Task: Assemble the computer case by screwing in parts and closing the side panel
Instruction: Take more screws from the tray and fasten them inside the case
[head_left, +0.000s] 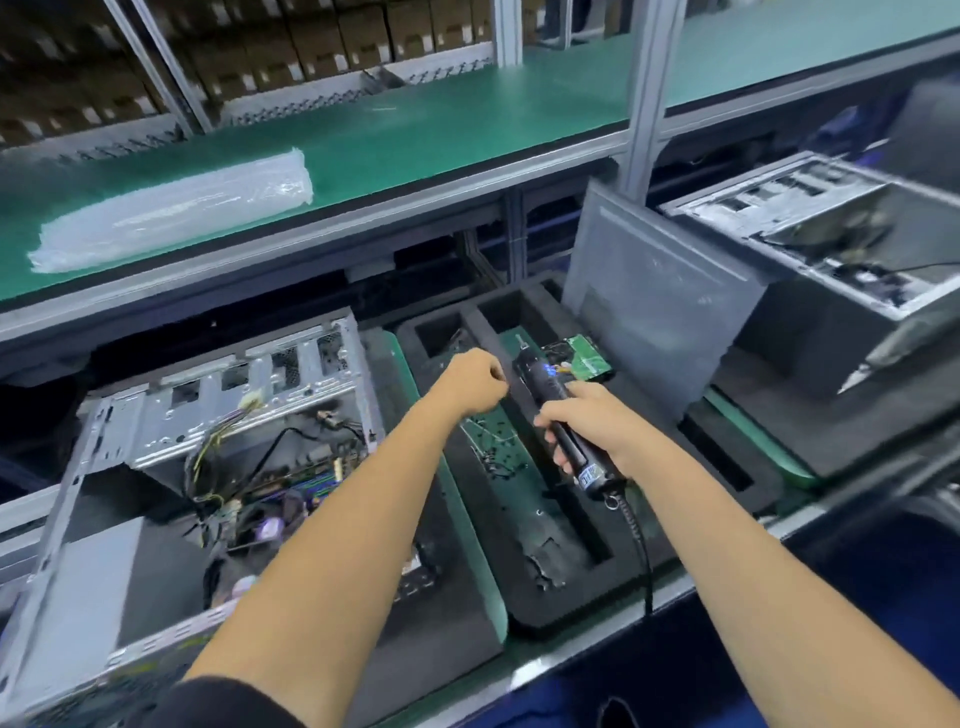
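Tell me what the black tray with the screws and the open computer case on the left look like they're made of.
The black tray looks like soft matte foam: dull, light-absorbing, with cut pockets and torn edges. The open computer case looks like bare sheet metal, likely steel, with a grey satin finish, punched slots and folded edges.

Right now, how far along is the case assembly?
Early to middle. Done: boards and cables sit inside the open case. In hand: the right hand grips the electric screwdriver; the left hand is curled over the foam tray, contents unclear. Left: the side panel stands apart, unfitted.
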